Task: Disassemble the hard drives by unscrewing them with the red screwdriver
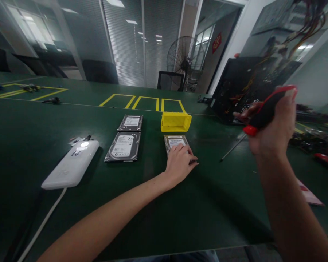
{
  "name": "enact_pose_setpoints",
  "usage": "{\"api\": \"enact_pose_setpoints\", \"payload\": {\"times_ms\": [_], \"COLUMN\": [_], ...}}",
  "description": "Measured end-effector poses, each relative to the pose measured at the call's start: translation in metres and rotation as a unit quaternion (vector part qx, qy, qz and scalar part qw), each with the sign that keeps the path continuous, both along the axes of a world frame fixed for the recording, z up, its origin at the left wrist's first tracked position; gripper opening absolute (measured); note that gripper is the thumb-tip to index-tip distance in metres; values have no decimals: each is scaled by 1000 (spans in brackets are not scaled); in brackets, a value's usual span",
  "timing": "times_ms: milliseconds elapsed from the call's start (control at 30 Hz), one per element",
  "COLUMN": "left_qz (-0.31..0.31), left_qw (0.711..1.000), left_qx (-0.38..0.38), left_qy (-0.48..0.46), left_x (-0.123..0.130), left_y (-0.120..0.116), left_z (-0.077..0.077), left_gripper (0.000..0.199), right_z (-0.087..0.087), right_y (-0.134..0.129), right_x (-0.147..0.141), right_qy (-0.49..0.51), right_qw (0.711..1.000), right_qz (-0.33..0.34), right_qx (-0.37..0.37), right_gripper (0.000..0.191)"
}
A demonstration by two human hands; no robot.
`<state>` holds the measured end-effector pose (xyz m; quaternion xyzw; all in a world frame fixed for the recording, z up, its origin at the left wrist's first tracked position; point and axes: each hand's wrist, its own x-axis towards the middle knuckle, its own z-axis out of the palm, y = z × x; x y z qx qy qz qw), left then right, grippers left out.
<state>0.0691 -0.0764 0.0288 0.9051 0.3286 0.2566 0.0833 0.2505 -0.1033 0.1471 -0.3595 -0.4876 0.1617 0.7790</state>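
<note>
My left hand [181, 160] is closed over the near end of a hard drive [176, 139] that lies on the green table. Its fingers cover much of the drive's label, and the thumb is at the right edge. Raised on the right, my right hand [276, 127] grips the red and black handle of a screwdriver [266, 111]. The metal shaft slants down to the left, its tip well apart from the drive. Left of my left hand lie two more hard drives, one [123, 146] nearer and another [130, 123] just behind it, labels up.
A yellow plastic bin [176, 122] lies behind the held drive. At left is a white device [72, 165] with a cable. An open black computer case [243, 83] with loose wires stands at right, near red-handled tools [326, 159]. Yellow tape rectangles [144, 97] mark the table.
</note>
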Motion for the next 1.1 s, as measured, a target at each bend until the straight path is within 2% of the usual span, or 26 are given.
{"api": "enact_pose_setpoints", "payload": {"times_ms": [100, 200, 267, 433, 633, 933, 1100], "left_qz": [2, 6, 12, 8, 18, 23, 25], "left_qw": [1000, 1000, 1000, 1000, 1000, 999, 998], "left_qx": [3, 3, 3, -1, -8, -31, -34], "left_qy": [0, -3, -9, -10, -14, -37, -43], "left_x": [3, 4, 4, 5, 6, 7, 8], "left_y": [-2, -2, -2, -1, 2, 4, 6], "left_z": [2, 2, 2, -3, -8, -7, -9], "left_gripper": [21, 20, 20, 22, 19, 20, 18], "right_z": [-15, -29, -34, -38, -42, -47, -51], "right_y": [2, 5, 7, 7, 7, 7, 9], "right_x": [-22, -29, -29, -34, -38, -37, -37], "right_qy": [35, 56, 57, 30, 10, -4, -19], "right_qw": [998, 997, 997, 997, 994, 996, 997], "right_qz": [44, 47, 52, 63, 67, 56, 64], "right_qx": [-18, -22, -4, 26, 81, 68, 42], "right_gripper": [17, 24, 22, 13, 23, 24, 31]}}
